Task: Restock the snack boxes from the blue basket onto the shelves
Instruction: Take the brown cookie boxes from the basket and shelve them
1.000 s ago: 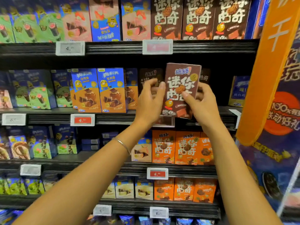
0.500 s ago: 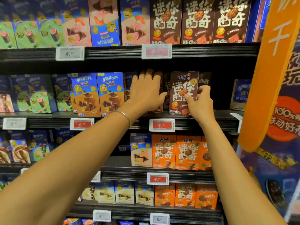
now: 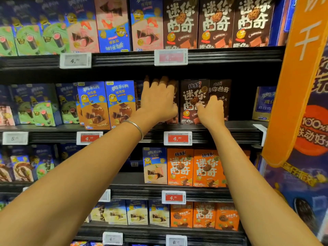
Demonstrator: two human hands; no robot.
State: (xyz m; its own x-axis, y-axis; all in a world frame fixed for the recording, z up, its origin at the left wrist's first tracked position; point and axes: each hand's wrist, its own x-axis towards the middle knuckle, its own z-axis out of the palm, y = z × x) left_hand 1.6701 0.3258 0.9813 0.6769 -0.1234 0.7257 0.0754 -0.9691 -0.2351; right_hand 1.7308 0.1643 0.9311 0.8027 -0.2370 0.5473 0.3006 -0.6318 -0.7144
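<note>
Our brown box (image 3: 193,96) stands upright near the front edge of the middle shelf (image 3: 234,127), long axis vertical, face toward us. Our right hand (image 3: 211,111) pinches its right edge, thumb on the front; our left hand (image 3: 158,102) lies flat, fingers straight, on the next box (image 3: 174,119)

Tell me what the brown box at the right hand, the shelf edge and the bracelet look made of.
Brown box: printed cardboard by its look, with flat faces, crisp edges and a slight sheen. Shelf edge: black, ribbed, matte; metal or plastic, can't tell which. Bracelet on the left wrist: thin silvery band with bright glints, likely metal.
</note>
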